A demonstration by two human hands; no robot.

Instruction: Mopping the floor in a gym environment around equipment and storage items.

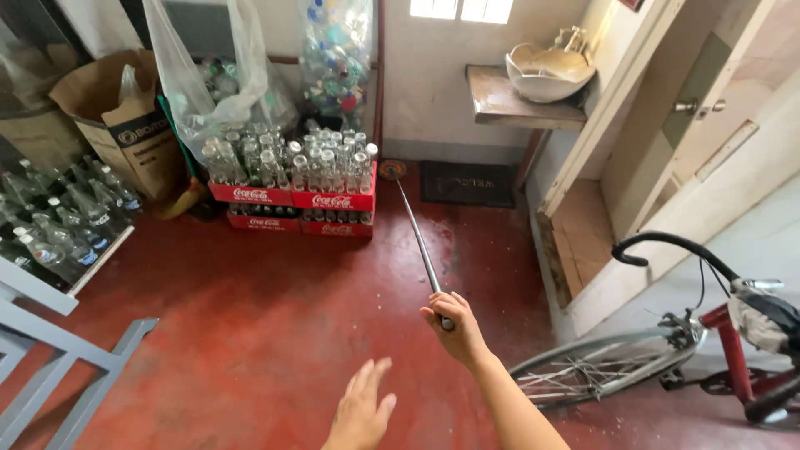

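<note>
My right hand (pixel 457 327) grips the near end of a long thin metal pole (pixel 417 237). The pole stretches away over the red floor, and its far end carries a small round head (pixel 392 170) resting beside the red bottle crates (pixel 332 201). My left hand (pixel 362 410) hovers lower in the view, fingers spread, holding nothing.
Red crates (pixel 250 194) full of empty glass bottles stand at the back. Clear bags of plastic bottles (pixel 337 50) hang above them. More bottles (pixel 58 217) and a cardboard box (pixel 125 125) sit left. A bicycle (pixel 717 333) leans at right. A basin (pixel 546 71) rests on a shelf, a dark doormat (pixel 467 183) below.
</note>
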